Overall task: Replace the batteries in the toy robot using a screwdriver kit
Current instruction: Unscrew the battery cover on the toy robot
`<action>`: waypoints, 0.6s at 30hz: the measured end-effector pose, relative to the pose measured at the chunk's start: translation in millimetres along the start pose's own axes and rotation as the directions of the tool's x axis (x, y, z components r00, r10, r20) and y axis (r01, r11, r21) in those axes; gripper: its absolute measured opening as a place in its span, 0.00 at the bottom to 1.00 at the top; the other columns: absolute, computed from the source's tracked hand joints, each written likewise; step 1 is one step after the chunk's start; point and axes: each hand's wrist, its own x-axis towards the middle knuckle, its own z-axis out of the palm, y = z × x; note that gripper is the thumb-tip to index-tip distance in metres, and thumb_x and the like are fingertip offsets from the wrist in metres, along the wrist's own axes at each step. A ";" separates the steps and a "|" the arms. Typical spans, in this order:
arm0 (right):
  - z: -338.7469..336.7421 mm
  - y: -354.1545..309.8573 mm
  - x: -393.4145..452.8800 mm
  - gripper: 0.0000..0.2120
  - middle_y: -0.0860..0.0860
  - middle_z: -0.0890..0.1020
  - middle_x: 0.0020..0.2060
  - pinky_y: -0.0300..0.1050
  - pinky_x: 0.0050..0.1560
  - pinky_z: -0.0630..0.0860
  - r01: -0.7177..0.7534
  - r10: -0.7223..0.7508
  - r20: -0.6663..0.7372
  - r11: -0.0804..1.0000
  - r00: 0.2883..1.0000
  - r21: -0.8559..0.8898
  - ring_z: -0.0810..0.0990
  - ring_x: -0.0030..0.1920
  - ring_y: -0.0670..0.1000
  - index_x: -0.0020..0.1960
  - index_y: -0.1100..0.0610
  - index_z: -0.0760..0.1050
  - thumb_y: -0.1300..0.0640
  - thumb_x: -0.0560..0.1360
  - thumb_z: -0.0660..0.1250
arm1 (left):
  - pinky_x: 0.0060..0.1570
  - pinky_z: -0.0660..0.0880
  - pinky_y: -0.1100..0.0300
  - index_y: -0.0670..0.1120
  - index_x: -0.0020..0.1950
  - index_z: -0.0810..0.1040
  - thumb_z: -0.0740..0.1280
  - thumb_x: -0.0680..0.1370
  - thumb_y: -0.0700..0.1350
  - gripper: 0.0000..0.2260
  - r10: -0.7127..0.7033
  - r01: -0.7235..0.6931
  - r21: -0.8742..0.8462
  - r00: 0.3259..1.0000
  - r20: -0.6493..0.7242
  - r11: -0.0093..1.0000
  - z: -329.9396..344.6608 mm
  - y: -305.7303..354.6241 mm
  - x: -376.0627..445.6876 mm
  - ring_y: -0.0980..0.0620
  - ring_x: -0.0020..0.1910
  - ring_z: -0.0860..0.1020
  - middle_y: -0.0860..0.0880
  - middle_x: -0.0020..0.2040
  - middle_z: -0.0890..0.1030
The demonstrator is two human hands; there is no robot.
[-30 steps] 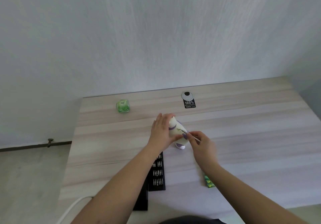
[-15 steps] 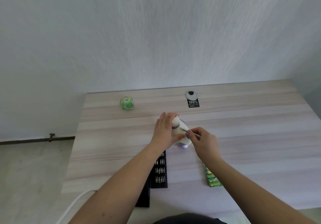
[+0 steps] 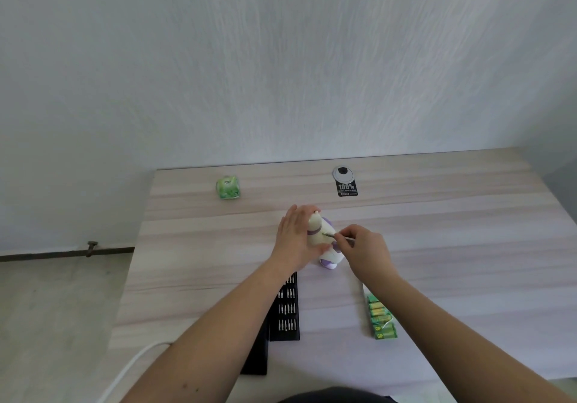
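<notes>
Looking down from head height onto a pale wood-grain table [image 3: 437, 246] against a white wall. Near the middle of the frame, a small white and purple toy robot [image 3: 323, 240], lying tilted on the tabletop, pinned between both hands. Left hand [image 3: 295, 240] wrapped around the toy's left side, fingers curled over its top, thumb underneath, holding it firmly. Right hand [image 3: 363, 252] just to the right of the toy, closed in a pinch on a thin screwdriver [image 3: 338, 236], the shaft slanting up and left so its tip met the toy's body near a purple band. Whether the tip sat in a screw: too small to tell.

Below the left hand, partly covered by the left forearm, a black screwdriver kit [image 3: 286, 312] lay open with rows of small bits, its dark lid beside it lower left. Lower right of centre, beside the right forearm, a green pack of batteries [image 3: 381, 318]. Upper left on the table, well apart from the hands, a small green packet [image 3: 228, 187]. Upper centre, a round grey cable grommet [image 3: 342, 173] with a black sticker [image 3: 347, 189] touching its lower edge.

Compared with half a second earlier: same grip on toy and screwdriver, hands in nearly the same spot, and slightly more of the battery pack showing beside the right forearm.
</notes>
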 end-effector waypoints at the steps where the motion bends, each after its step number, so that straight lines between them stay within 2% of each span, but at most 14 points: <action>1: -2.3 -3.0 3.5 0.07 0.46 0.84 0.39 0.41 0.38 0.74 0.013 -0.012 0.020 0.998 1.000 -0.056 0.80 0.43 0.48 0.45 0.53 0.79 0.52 0.76 0.65 | 0.69 0.59 0.55 0.57 0.62 0.64 0.64 0.59 0.66 0.33 -0.002 0.002 -0.005 1.000 -0.002 1.000 0.7 -1.8 -0.2 0.47 0.71 0.61 0.56 0.63 0.71; 4: -11.2 -14.3 12.8 0.06 0.49 0.84 0.39 0.45 0.40 0.75 0.077 -0.057 0.081 0.961 0.995 -0.265 0.80 0.42 0.52 0.46 0.53 0.78 0.53 0.75 0.63 | 0.70 0.57 0.55 0.60 0.60 0.60 0.65 0.60 0.64 0.31 0.007 -0.007 -0.027 1.000 -0.005 1.000 2.6 -5.0 -1.2 0.45 0.73 0.60 0.56 0.63 0.71; 7: -17.7 -27.5 21.5 0.07 0.49 0.84 0.41 0.44 0.40 0.73 0.182 -0.130 0.149 0.888 0.980 -0.422 0.80 0.44 0.54 0.50 0.52 0.77 0.55 0.74 0.62 | 0.68 0.55 0.58 0.60 0.61 0.60 0.64 0.60 0.64 0.31 0.017 -0.017 -0.027 1.000 0.001 1.000 1.8 -4.9 -1.6 0.45 0.73 0.60 0.55 0.64 0.71; 11: -20.5 -45.8 34.0 0.11 0.52 0.82 0.47 0.45 0.42 0.73 0.382 -0.199 0.338 0.651 0.920 -0.656 0.80 0.47 0.57 0.56 0.51 0.74 0.57 0.73 0.65 | 0.70 0.60 0.49 0.59 0.61 0.61 0.66 0.60 0.64 0.31 0.041 -0.041 -0.025 0.999 -0.013 0.999 3.0 -8.0 0.7 0.43 0.72 0.62 0.54 0.63 0.72; 15: -21.9 -54.7 41.3 0.10 0.50 0.78 0.40 0.47 0.40 0.75 0.518 -0.253 0.453 0.454 0.855 -0.725 0.79 0.42 0.56 0.51 0.52 0.73 0.61 0.71 0.67 | 0.71 0.59 0.47 0.60 0.63 0.60 0.66 0.61 0.65 0.33 0.040 -0.040 -0.003 0.999 -0.003 0.999 3.8 -10.6 0.9 0.44 0.74 0.60 0.54 0.65 0.71; 18: -20.9 -59.1 43.3 0.09 0.49 0.75 0.38 0.45 0.35 0.72 0.558 -0.274 0.487 0.348 0.829 -0.754 0.76 0.38 0.54 0.48 0.54 0.74 0.62 0.70 0.68 | 0.72 0.58 0.47 0.58 0.65 0.61 0.66 0.62 0.65 0.34 0.038 -0.038 0.010 0.999 0.006 0.999 4.6 -12.1 0.5 0.44 0.75 0.58 0.54 0.67 0.70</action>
